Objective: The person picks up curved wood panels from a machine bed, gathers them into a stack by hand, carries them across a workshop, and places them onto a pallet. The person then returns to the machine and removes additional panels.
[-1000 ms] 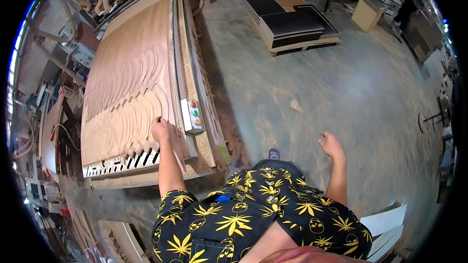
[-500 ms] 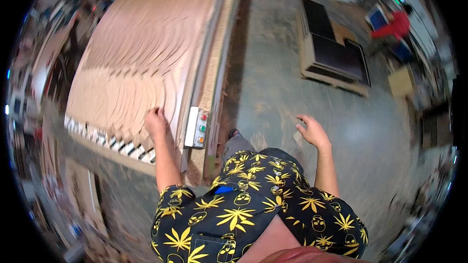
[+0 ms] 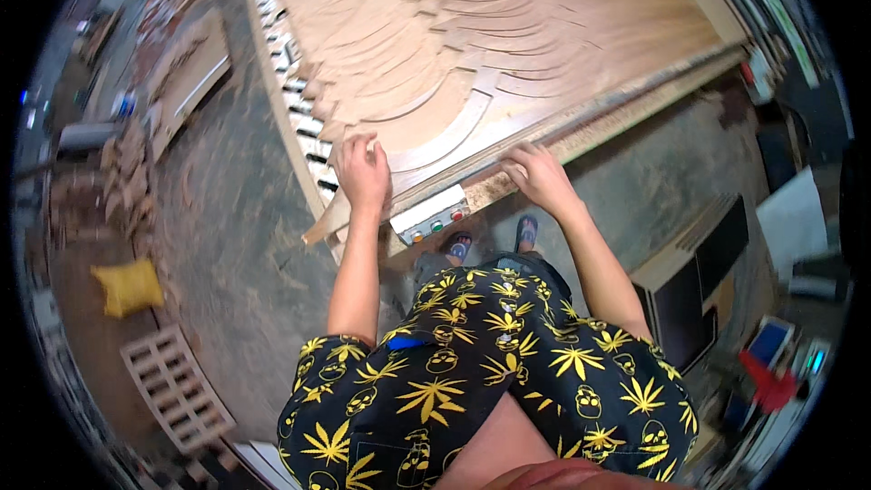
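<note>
A large wood-toned panel [image 3: 626,0] lies on the machine bed, cut into many curved strips [image 3: 426,127] and dusted with sawdust. My left hand [image 3: 363,168] is over its near left corner, fingers curled down and closed. What they grip, if anything, is hidden. Beside that wrist, a curved wood piece [image 3: 325,224] sticks out past the panel's edge. My right hand [image 3: 537,172] is at the panel's near edge, its fingers bent but apart, with nothing seen in them. Whether it touches the edge I cannot tell.
A control box [image 3: 428,216] with coloured buttons sits on the bed's near side, between my forearms. Dark panels [image 3: 689,281] are stacked to the right, near a person in red [image 3: 769,383]. A yellow sack [image 3: 129,288] and a slotted board [image 3: 177,388] are at left.
My view has swung right to left, and I now face the panel's near edge squarely. My right hand has come from above the floor to that edge. The left stays over the panel.
</note>
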`<state>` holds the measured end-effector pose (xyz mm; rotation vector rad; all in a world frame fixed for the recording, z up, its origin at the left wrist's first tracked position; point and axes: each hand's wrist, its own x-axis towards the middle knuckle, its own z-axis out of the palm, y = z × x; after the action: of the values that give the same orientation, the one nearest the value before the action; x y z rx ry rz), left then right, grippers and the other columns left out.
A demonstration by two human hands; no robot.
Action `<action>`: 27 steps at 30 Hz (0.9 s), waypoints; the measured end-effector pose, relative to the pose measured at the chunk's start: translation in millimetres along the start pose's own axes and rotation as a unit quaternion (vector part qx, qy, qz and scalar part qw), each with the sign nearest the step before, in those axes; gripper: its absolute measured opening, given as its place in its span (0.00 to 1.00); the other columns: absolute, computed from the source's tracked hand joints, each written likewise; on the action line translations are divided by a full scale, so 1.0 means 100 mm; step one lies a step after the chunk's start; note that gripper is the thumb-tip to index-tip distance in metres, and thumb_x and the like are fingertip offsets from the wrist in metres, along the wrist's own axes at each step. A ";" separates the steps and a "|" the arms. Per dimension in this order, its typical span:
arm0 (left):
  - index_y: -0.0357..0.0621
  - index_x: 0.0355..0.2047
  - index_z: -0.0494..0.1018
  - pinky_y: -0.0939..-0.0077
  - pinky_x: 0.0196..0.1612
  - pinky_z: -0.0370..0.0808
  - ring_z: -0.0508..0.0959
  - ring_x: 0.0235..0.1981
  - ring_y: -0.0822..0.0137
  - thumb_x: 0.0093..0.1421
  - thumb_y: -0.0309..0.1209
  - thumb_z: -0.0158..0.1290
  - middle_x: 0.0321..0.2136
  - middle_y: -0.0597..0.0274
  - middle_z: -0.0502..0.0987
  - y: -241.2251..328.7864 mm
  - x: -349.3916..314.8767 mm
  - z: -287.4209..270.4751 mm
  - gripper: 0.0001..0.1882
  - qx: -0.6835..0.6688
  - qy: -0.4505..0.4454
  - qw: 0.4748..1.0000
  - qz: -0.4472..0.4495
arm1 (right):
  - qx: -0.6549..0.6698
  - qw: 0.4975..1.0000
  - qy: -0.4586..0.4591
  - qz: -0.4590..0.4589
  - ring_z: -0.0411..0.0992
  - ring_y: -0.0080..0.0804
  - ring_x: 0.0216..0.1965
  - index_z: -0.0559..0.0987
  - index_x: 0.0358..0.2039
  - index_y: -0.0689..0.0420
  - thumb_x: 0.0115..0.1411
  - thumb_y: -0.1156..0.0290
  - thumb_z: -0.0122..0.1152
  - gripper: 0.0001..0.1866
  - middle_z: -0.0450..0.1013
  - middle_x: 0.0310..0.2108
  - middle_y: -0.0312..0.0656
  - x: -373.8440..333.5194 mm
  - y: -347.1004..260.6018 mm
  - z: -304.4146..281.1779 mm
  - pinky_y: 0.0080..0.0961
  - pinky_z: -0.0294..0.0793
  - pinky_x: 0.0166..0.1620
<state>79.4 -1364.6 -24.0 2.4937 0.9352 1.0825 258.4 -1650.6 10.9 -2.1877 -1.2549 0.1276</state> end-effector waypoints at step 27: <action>0.46 0.39 0.80 0.58 0.53 0.72 0.76 0.49 0.50 0.58 0.28 0.58 0.43 0.55 0.78 2.12 -2.51 -0.44 0.09 0.032 0.073 0.939 -0.333 | -0.148 0.821 -0.170 -0.525 0.74 0.38 0.46 0.83 0.31 0.52 0.43 0.50 0.73 0.22 0.77 0.37 0.41 1.77 0.10 0.33 0.39 0.70 0.52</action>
<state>15.0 -1689.4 -34.0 1.8957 1.7103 1.0033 350.4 -1495.8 15.2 -1.3998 -2.6471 -0.1477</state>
